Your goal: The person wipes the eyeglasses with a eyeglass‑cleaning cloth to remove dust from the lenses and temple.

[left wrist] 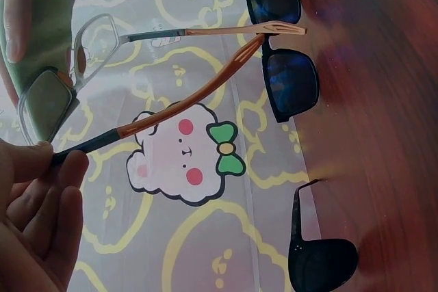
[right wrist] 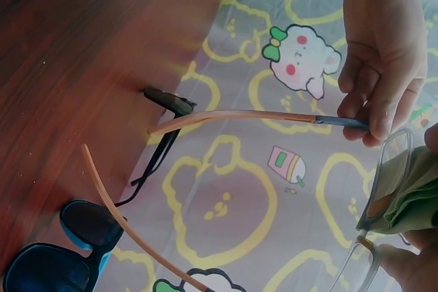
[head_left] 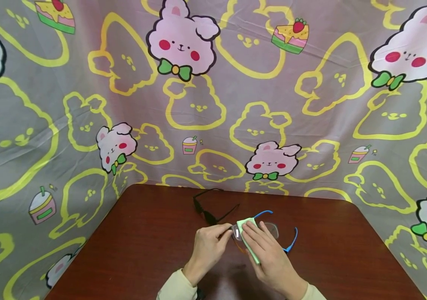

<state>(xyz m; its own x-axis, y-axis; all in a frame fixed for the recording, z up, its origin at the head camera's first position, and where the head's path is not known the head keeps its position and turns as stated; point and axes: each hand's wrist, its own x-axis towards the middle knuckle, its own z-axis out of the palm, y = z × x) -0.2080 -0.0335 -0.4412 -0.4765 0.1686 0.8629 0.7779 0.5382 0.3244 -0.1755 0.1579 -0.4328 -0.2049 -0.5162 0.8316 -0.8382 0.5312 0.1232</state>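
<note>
A pair of clear-framed eyeglasses point(head_left: 273, 228) with orange-brown temples point(left wrist: 185, 105) is held above the table. My left hand point(head_left: 207, 246) pinches it by the dark end of one temple, beside the hinge, between thumb and fingers. My right hand point(head_left: 270, 255) holds a folded light green cloth point(head_left: 240, 225) over the lens nearest the left hand. In the right wrist view the thumb lies on one side of the frame and the green cloth point(right wrist: 419, 193) bunches against the lens. The other lens is uncovered.
Black sunglasses point(head_left: 209, 217) lie on the dark wooden table point(head_left: 131, 250), beyond my left hand. Sunglasses with blue temples point(head_left: 295, 239) lie behind and right of my right hand, partly hidden. A patterned curtain point(head_left: 213, 104) closes off the table's back and sides.
</note>
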